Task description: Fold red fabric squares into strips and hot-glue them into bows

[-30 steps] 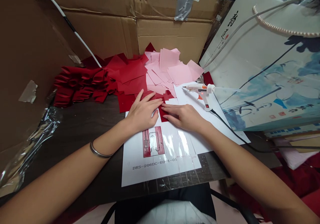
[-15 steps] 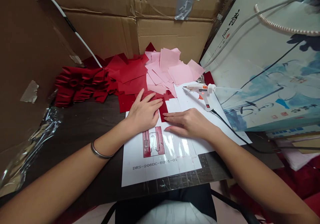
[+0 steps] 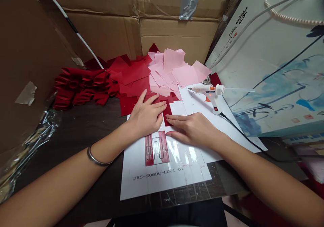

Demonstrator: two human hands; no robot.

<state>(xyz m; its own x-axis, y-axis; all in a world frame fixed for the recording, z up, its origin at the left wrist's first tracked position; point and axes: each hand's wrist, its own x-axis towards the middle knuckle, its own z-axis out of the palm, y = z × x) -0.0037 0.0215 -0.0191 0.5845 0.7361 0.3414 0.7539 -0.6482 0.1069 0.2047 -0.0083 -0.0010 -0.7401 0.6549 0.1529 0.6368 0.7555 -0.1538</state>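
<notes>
Left hand (image 3: 146,116) and right hand (image 3: 193,129) lie open, flat, flanking a narrow red strip (image 3: 167,115).

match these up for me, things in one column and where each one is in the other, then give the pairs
Things
1. white-and-orange hot glue gun
2. metal bangle
3. loose pale pink paper squares
4. pleated dark red strips

Places
a. around the left wrist
b. left of the loose red paper squares
c. lying on a white paper sheet
d. right of the red squares

Pairs: 1-c, 2-a, 3-d, 4-b
</notes>
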